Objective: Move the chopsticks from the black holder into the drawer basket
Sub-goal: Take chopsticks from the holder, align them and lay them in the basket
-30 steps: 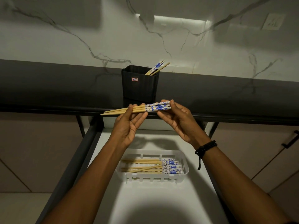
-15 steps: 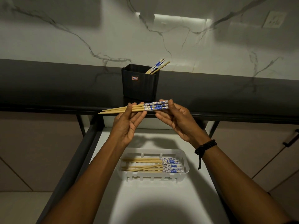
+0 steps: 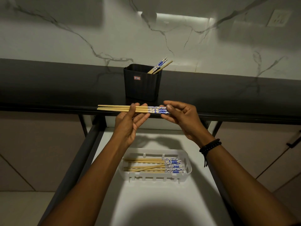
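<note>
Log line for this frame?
left hand, right hand: hold chopstick bundle level, above drawer | basket: chopsticks inside | black holder: some remain

Lower halves of chopsticks [image 3: 160,65] hidden in black holder [image 3: 142,88], label [image 3: 137,77] unreadable, forearms [image 3: 84,193] cut off below

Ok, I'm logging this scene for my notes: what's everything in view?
Counter: one, dark, below marble wall.
Drawer: one, white, open under counter.
Holder: one, black, on counter.
Basket: one, white, in drawer.
Holder chopsticks: a few, wood with blue-white ends, leaning.
Basket chopsticks: several, same, lying flat.
Held chopsticks: at least three, same, level above drawer.
Socket: one, white, wall.
Bracelet: one, black, right wrist.
Left hand: holds bare shafts.
Right hand: pinches patterned ends.
</note>
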